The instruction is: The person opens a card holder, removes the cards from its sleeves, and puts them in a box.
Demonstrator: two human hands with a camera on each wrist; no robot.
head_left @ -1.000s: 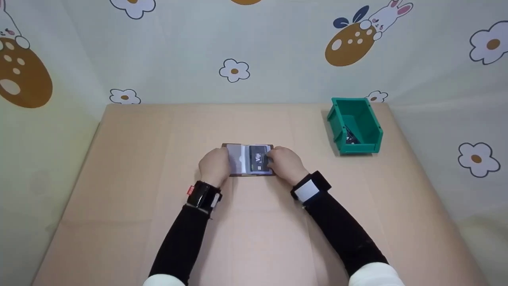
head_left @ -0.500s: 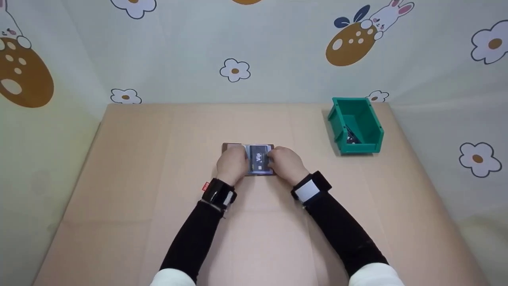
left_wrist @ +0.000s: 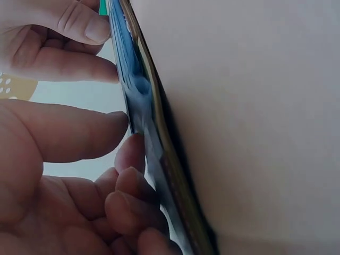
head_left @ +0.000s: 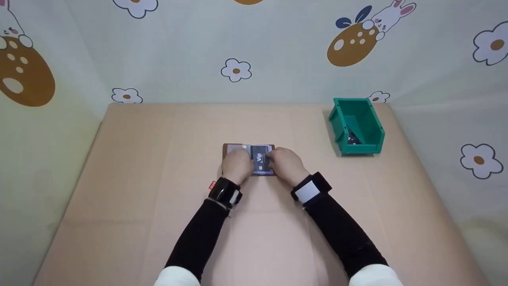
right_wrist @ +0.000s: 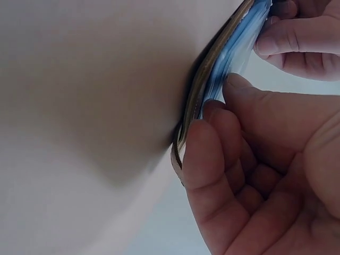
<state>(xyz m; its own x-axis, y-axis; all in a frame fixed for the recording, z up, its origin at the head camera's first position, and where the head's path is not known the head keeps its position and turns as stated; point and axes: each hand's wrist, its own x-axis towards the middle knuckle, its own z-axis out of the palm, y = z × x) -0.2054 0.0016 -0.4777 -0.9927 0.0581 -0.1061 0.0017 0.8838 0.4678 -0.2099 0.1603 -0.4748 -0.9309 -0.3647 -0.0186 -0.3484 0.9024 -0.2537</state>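
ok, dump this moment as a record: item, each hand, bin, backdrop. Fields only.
item: card holder, lying open, with a dark Vip card showing on its right side
left hand: touching the holder near its middle; pinch unclear
right hand: gripping the holder's right edge
bin: green bin near the table's back right corner, small dark item inside
backdrop: wall covering with flowers and rabbits

Slid inward with the left hand [head_left: 237,165], from the left edge of an open card holder [head_left: 225,151] a second ago to near its middle, close beside the dark Vip card [head_left: 260,161], covering most of the pale left page [head_left: 235,147], baring more of the brown left edge, and drawing the black wrist strap [head_left: 225,192] and black sleeve [head_left: 198,238] rightward
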